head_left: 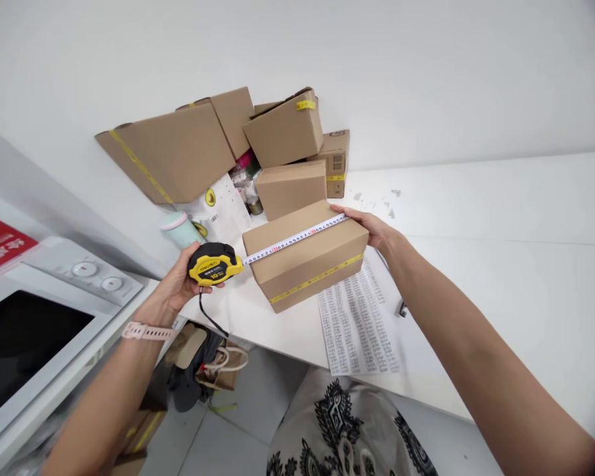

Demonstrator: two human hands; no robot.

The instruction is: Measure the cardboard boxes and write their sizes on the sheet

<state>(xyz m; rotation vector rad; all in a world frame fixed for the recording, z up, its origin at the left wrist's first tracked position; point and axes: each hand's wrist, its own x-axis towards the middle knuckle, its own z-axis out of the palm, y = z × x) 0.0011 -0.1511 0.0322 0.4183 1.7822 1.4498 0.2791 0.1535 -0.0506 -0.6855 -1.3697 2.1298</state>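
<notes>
A yellow and black tape measure point(213, 266) is gripped in my left hand point(177, 283), just off the left end of a cardboard box point(290, 274). Its white blade point(296, 239) is pulled out along the box's top, from the left edge to the right one. At the box's right end, my right hand point(375, 228) is closed round the edge, its fingertips pressing on the blade's end. The very tip of the blade is hidden by those fingers. A black wrist strap point(209, 316) dangles from the tape measure. Yellow tape runs along the box's near side.
Several cardboard boxes point(287, 135) stand against the wall. A printed sheet point(359, 324) lies on the white table point(525, 284), with a dark pen-like item point(402, 309) beside it. A mint cup point(182, 228) tilts near my left hand. A microwave point(39, 324) stands at the left.
</notes>
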